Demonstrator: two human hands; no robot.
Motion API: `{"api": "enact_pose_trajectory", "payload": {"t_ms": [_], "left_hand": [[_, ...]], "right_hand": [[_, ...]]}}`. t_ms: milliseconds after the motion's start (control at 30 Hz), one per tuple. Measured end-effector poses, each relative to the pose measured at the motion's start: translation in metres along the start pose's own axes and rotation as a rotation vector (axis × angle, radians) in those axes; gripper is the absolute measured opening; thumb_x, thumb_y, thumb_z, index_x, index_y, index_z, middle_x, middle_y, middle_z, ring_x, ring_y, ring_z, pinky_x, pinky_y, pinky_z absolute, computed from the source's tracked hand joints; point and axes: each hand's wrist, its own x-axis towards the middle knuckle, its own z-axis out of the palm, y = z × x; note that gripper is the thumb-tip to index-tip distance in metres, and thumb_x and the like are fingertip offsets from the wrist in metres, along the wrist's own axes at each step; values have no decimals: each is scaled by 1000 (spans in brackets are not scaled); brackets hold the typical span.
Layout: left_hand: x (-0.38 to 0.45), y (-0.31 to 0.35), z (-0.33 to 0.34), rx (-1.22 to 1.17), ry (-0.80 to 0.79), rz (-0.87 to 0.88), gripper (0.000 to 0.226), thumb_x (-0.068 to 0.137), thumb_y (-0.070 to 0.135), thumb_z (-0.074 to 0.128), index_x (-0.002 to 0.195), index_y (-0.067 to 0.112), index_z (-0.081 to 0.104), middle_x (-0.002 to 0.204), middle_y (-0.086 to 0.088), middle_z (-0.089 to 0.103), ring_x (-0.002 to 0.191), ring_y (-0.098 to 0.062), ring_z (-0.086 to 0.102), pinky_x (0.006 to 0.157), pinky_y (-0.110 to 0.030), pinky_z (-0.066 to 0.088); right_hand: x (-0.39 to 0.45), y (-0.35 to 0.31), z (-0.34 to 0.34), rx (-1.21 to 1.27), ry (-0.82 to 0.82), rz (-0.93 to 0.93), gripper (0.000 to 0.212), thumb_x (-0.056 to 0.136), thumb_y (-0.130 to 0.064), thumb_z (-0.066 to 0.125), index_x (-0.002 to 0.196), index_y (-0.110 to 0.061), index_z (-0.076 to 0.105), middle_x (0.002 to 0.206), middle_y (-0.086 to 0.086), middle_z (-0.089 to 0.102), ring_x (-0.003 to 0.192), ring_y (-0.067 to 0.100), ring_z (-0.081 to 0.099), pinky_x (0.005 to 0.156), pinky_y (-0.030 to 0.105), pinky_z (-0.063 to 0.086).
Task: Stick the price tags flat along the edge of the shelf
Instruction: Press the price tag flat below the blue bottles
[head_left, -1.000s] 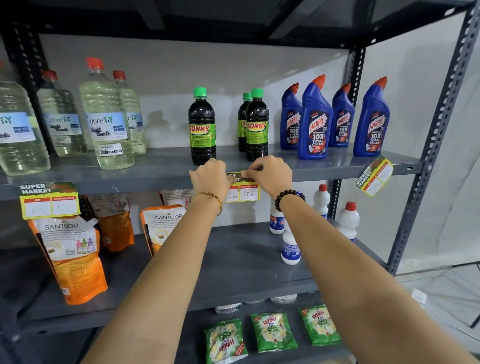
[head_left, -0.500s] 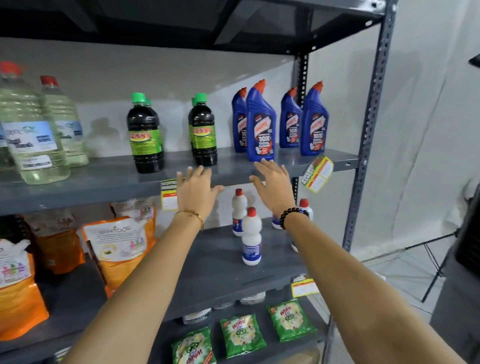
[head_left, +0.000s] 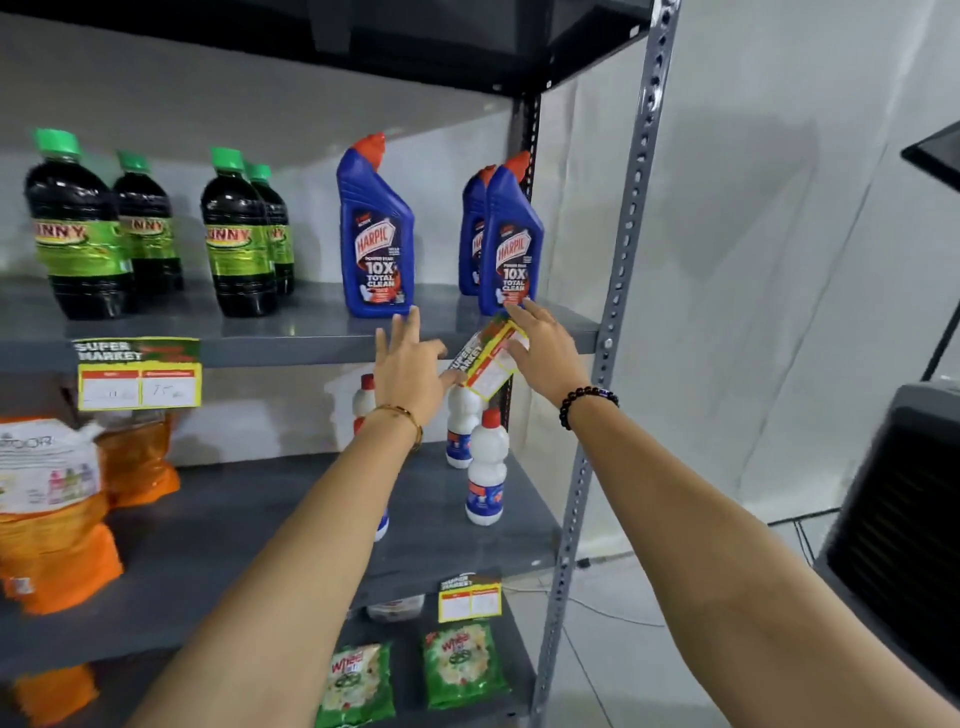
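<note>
A crooked yellow price tag (head_left: 485, 361) hangs tilted on the front edge of the grey upper shelf (head_left: 311, 351), near its right end. My left hand (head_left: 410, 364) is open with fingers spread, its thumb touching the tag's lower left corner. My right hand (head_left: 545, 353) is open too, fingers lying against the tag's right side. A second price tag (head_left: 137, 371) sits flat and level on the same edge further left. A third tag (head_left: 470, 597) sticks on the edge of the shelf below.
Blue Harpic bottles (head_left: 376, 234) and dark green-capped bottles (head_left: 236, 239) stand on the upper shelf. White bottles (head_left: 485, 467) and orange pouches (head_left: 57, 519) occupy the middle shelf, green packets (head_left: 462, 665) the lowest. A perforated steel upright (head_left: 618, 291) bounds the right side; a dark appliance (head_left: 904, 519) stands beyond.
Both hands let go of the level tag, opened, and moved right along the shelf edge to the tilted tag. My view swung right with them.
</note>
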Motion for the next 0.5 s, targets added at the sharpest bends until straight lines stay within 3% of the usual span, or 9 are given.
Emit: {"api": "enact_pose_trajectory", "payload": {"t_ms": [133, 267, 500], "left_hand": [[5, 10, 10, 33, 34, -68, 31, 83, 37, 68, 105, 14, 71, 155, -14, 27, 145, -34, 16, 120, -51, 6], [7, 12, 18, 72, 83, -109, 23, 85, 32, 66, 101, 17, 72, 153, -11, 34, 144, -33, 19, 121, -50, 8], [10, 16, 24, 175, 96, -157, 28, 85, 35, 66, 103, 13, 71, 149, -11, 39, 142, -32, 23, 119, -49, 11]], "right_hand": [[14, 10, -1, 73, -130, -47, 50, 90, -11, 50, 138, -19, 35, 149, 12, 34, 132, 32, 37, 104, 43, 39], [23, 11, -1, 173, -112, -99, 40, 91, -16, 52, 130, -18, 44, 138, 11, 44, 119, 29, 48, 92, 39, 46], [33, 14, 1, 273, -61, -106, 15, 89, -22, 56, 99, -10, 60, 110, 10, 64, 94, 19, 57, 68, 22, 45]]}}
